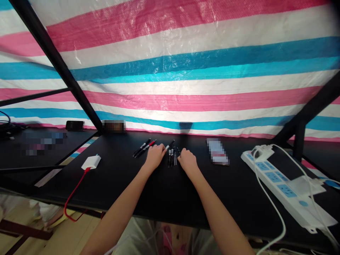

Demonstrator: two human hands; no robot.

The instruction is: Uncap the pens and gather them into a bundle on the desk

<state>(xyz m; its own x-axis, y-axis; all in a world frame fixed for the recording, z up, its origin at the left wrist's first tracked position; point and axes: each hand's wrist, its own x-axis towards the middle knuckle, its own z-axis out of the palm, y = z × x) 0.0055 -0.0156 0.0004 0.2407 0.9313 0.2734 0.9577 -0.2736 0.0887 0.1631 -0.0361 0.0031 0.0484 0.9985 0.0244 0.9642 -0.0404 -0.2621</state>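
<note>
My left hand (pixel 155 156) is closed round a pen (pixel 170 144), whose clear and black end sticks out to the right of my fingers. My right hand (pixel 188 160) rests on the black table with its fingers pinched at a thin dark piece (pixel 179 151), too small to name. Between my hands several slim pen parts (pixel 170 158) lie side by side, some black and clear, with thin refill-like sticks (pixel 175 156) among them. Just left of my left hand lie black pens (pixel 141 148) and a red-and-black pen (pixel 152 143).
A white charger (pixel 91 162) with a red cable lies at left. A phone (pixel 217 151) is right of my hands; a white power strip (pixel 281 187) with plugs and cables stands farther right. Black metal bars (pixel 58 67) and a striped sheet (pixel 186 71) rise behind the table (pixel 170 198).
</note>
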